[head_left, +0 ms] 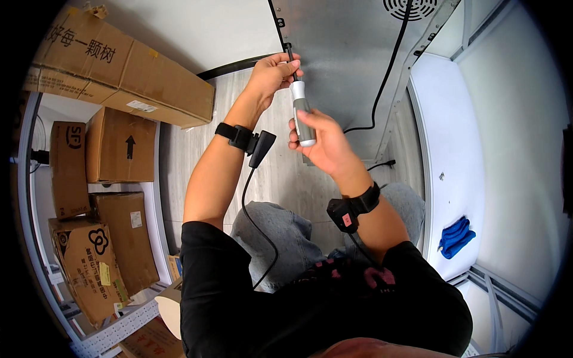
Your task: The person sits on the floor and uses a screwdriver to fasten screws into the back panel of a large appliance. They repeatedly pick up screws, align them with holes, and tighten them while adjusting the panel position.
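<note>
A screwdriver (299, 95) with a grey and white handle points away from me. Its dark shaft reaches the left edge of a silver metal cabinet panel (343, 71). My left hand (271, 76) is closed, its thumb and fingers pinching the shaft near the tip. Around the handle's rear end, my right hand (322, 138) is closed, with the thumb on top. Whether the tip sits in a screw is too small to tell. A black strap with a device (242, 138) circles my left wrist, and a similar one (352, 210) my right.
A black power cable (388, 77) hangs down the panel from near a round vent (410, 7). To the left, a long cardboard box (128, 68) and several cartons (122, 146) fill a shelf. A blue cloth (457, 237) lies on a white ledge (447, 143) at right.
</note>
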The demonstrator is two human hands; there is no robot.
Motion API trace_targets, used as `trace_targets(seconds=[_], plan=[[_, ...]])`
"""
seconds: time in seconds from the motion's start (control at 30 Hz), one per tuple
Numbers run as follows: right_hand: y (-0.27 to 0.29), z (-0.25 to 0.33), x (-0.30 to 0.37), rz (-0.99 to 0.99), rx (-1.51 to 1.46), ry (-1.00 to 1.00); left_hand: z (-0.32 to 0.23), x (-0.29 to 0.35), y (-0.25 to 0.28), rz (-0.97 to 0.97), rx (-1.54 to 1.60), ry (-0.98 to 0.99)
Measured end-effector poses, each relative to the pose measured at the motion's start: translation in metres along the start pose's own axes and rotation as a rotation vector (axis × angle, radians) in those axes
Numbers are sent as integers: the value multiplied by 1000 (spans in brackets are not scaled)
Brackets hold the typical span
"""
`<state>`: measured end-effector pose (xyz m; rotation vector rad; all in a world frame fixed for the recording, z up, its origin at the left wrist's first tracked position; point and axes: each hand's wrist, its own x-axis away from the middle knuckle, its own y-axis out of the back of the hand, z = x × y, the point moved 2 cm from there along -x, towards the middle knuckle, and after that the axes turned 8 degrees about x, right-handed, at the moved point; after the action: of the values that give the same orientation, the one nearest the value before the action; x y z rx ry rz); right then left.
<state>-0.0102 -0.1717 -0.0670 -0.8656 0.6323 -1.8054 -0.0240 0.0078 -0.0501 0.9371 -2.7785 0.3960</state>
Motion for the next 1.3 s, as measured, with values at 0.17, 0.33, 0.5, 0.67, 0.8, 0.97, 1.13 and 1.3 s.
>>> trace_targets(seconds=[0.17,0.33,0.5,0.67,0.8,0.97,1.13,1.3], plan=[[0,0,-1,-31,185,-20,5,4,0,-12,43,-1],[17,6,-3,-83,292,-29,-11,22,-17,109,-7,-21],[21,55,30,-141,597,36,-14,41,-38,184,120,-173],[61,141,128,-293,893,250,-17,53,-123,478,151,-200],[141,174,212,-491,948,380,18,40,-202,763,48,-78],[284,151,276,-857,769,409,128,7,-287,726,-86,183],[406,86,313,-1205,515,287,253,-15,-359,677,-323,322],[448,34,333,-1237,328,306,351,-21,-411,669,-626,58]])
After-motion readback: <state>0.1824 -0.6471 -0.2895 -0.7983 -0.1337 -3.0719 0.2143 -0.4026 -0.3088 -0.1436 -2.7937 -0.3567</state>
